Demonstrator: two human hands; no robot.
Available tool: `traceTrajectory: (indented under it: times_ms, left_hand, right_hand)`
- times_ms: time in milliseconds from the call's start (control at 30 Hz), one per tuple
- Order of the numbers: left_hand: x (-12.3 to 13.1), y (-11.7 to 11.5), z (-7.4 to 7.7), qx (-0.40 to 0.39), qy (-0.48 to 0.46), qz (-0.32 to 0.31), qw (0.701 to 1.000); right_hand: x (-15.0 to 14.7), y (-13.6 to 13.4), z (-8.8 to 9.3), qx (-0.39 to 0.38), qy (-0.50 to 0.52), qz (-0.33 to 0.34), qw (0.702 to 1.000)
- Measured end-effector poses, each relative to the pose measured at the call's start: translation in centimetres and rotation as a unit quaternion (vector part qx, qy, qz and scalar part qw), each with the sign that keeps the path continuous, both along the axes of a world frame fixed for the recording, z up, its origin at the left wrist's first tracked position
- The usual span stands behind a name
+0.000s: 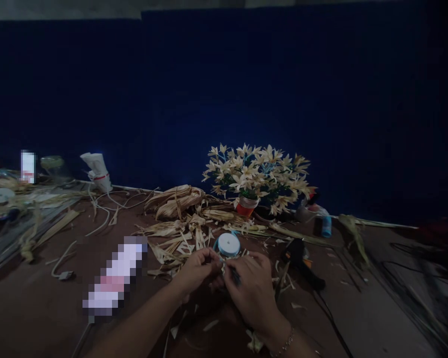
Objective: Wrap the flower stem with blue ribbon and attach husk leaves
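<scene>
My left hand (196, 271) and my right hand (252, 288) meet low over the brown table (41, 308), fingers pinched together around a small thin piece I cannot make out. A roll of light blue ribbon (229, 244) stands just beyond my fingertips. Dried husk strips (179, 238) lie heaped behind and to the left of my hands. A pot of pale husk flowers (256, 176) in a red cup stands farther back.
A black glue gun (302, 263) with its cord lies right of my hands. Small bottles (323, 221) stand behind it. A pixelated object (114, 278) lies at left. White cords, a wrapped roll (97, 171) and jars sit far left. A dark blue backdrop fills the rear.
</scene>
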State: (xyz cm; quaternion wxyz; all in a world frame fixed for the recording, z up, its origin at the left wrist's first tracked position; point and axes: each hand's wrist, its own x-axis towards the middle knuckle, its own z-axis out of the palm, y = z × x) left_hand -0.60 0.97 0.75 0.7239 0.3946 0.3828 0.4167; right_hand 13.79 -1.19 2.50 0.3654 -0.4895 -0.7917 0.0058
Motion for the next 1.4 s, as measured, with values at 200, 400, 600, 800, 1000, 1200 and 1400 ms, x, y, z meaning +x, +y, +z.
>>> traceTrajectory:
  times_ms: [200, 400, 600, 800, 1000, 1200, 1400]
  left_hand:
    - [-0.3, 0.3, 0.3, 0.011, 0.053, 0.028, 0.998]
    - [-0.7, 0.3, 0.2, 0.043, 0.040, 0.042, 0.997]
    - [-0.6, 0.0, 0.2, 0.041, 0.023, 0.020, 0.999]
    - [-0.3, 0.0, 0.0, 0.107, 0.128, 0.081, 0.983]
    - [-0.7, 0.4, -0.2, 0.024, 0.108, 0.006, 0.994]
    - [-0.4, 0.2, -0.1, -0.017, 0.037, -0.010, 0.999]
    - [-0.3, 0.3, -0.6, -0.049, -0.008, 0.013, 0.999]
  right_hand:
    - [0.0, 0.0, -0.1, -0.028, 0.052, 0.004, 0.998]
    - [0.5, 1.1, -0.7, -0.370, 0.325, 0.074, 0.867]
    - [1.1, 2.2, -1.1, -0.587, 0.397, 0.208, 0.674]
    - [0.5, 0.8, -0.2, -0.261, 0.175, 0.051, 0.948]
    - [0.4, 0.1, 0.5, -0.063, 0.001, 0.006, 0.998]
    - [0.4, 0.3, 0.1, -0.028, -0.013, -0.002, 1.000]
    - [0.4, 0.1, -0.1, -0.039, -0.015, 0.000, 0.999]
